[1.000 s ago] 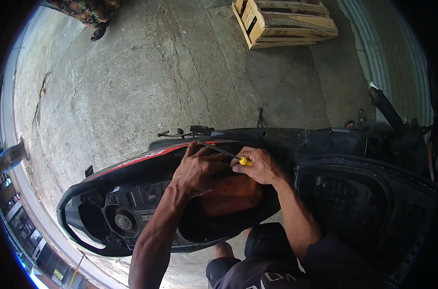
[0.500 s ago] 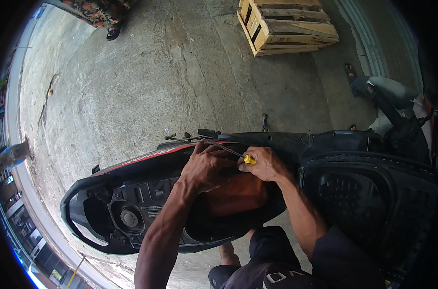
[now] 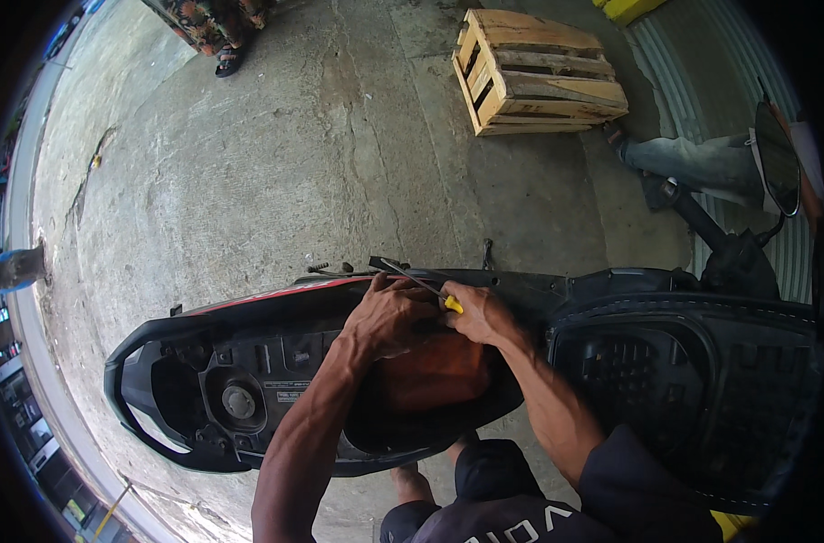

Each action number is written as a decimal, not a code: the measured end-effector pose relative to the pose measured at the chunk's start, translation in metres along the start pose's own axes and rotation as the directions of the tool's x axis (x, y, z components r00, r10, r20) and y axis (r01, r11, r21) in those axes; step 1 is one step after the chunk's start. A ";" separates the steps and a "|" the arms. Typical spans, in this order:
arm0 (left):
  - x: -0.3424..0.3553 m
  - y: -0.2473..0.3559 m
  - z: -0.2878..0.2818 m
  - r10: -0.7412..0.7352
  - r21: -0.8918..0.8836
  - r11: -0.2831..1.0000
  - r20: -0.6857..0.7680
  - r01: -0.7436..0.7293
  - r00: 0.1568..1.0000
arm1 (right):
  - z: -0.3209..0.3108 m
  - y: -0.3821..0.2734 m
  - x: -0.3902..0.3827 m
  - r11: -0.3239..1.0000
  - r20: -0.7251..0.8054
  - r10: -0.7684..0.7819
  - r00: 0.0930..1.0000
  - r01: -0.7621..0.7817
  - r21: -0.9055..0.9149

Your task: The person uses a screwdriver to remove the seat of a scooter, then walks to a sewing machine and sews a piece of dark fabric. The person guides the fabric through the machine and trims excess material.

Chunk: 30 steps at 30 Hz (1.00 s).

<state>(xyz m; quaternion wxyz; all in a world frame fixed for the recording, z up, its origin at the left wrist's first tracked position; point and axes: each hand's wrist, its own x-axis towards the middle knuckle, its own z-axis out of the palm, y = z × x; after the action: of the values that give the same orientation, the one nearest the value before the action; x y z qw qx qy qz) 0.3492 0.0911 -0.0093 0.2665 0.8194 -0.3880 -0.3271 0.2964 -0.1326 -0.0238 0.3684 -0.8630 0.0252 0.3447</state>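
A screwdriver with a yellow handle (image 3: 453, 304) is in my right hand (image 3: 481, 314), whose fingers are closed around it. Its thin metal shaft (image 3: 412, 278) slants up and left past the far rim of the scooter (image 3: 235, 312). My left hand (image 3: 389, 317) rests at that same rim, fingers curled in beside the shaft. What those fingers grip is hidden. Under both hands is the scooter's storage well, with an orange-red object (image 3: 435, 373) inside. The round fuel cap (image 3: 239, 403) sits left of my left forearm.
The raised black seat (image 3: 638, 389) stands to the right, with a mirror (image 3: 776, 170) beyond it. A wooden crate (image 3: 548, 77) lies on the concrete floor (image 3: 240, 163). One person's jeans leg (image 3: 697, 161) shows at right; another's flowered clothing (image 3: 199, 23) at top left.
My right hand and the screwdriver have shifted slightly left, and the shaft tilts a bit more steeply. A person in jeans has stepped further into view at right. The whole view has shifted a little.
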 end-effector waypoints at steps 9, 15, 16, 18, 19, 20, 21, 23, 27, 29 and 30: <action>0.001 -0.006 0.006 0.001 0.038 0.999 0.028 -0.002 1.000 | -0.020 -0.019 -0.081 0.985 -0.283 0.112 0.952 -0.069 0.158; -0.001 -0.008 0.007 0.005 0.050 0.999 -0.047 -0.003 0.999 | -0.046 -0.049 -0.197 0.976 -0.371 0.169 0.913 -0.209 -0.070; 0.000 -0.008 0.007 0.013 0.042 0.999 -0.036 -0.012 0.999 | -0.047 -0.051 -0.212 0.945 -0.389 0.248 0.887 -0.311 -0.106; 0.001 -0.008 0.006 0.018 0.022 1.000 -0.032 -0.017 0.999 | -0.046 -0.051 -0.233 0.856 -0.386 0.365 0.847 -0.469 -0.219; 0.001 -0.007 0.006 0.008 0.017 1.000 -0.018 -0.008 1.000 | -0.045 -0.049 -0.240 0.856 -0.382 0.387 0.839 -0.481 -0.188; 0.001 -0.007 0.005 0.004 0.042 0.999 -0.017 -0.003 1.000 | -0.041 -0.047 -0.245 0.836 -0.353 0.438 0.826 -0.519 -0.178; 0.001 -0.007 0.006 0.007 0.038 0.999 -0.015 -0.006 1.000 | -0.038 -0.043 -0.249 0.793 -0.339 0.497 0.799 -0.576 -0.197; 0.000 -0.007 0.005 0.011 0.042 0.999 -0.017 -0.010 1.000 | -0.030 -0.036 -0.253 0.794 -0.405 0.480 0.778 -0.582 -0.176; 0.001 -0.009 0.003 0.011 0.044 0.999 0.005 -0.011 1.000 | -0.018 -0.026 -0.254 0.805 -0.379 0.439 0.815 -0.544 -0.237; 0.002 -0.009 0.003 0.002 0.043 0.999 0.030 -0.004 1.000 | -0.013 -0.024 -0.253 0.807 -0.417 0.431 0.800 -0.549 -0.218; 0.002 -0.009 0.002 -0.006 0.043 0.999 0.030 0.005 1.000 | -0.011 -0.023 -0.252 0.777 -0.412 0.473 0.778 -0.589 -0.221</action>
<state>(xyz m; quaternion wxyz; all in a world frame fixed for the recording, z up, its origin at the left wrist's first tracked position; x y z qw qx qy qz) 0.3526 0.0937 -0.0176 0.2422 0.8210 -0.3966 -0.3316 0.1176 -0.1758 0.1506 0.0903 -0.9146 0.2738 0.2834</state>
